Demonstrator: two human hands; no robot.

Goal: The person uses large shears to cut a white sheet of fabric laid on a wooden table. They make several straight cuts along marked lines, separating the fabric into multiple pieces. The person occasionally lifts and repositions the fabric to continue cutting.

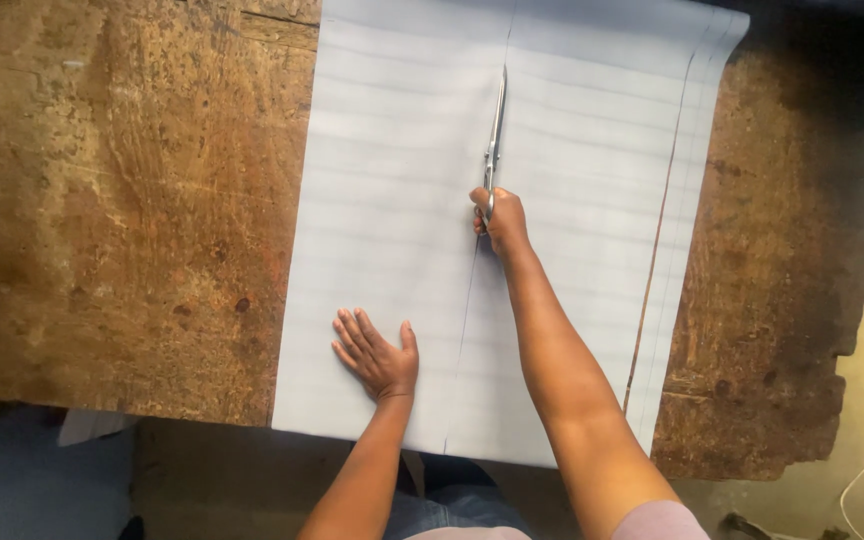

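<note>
Head view: pale fabric sheet point(392, 200), thin, limp, likely slippery. Right hand point(500, 220) grip closed round scissors point(495, 130) mid-sheet; left hand point(377, 352) flat, open, pinning sheet beside cut.

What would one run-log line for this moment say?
left hand flat on pale sheet | right hand holds scissors | cut partway along sheet

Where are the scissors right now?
In the head view, the scissors sit just right of centre, gripped by the right hand, blades pointing away along the cut in the pale sheet.
</note>
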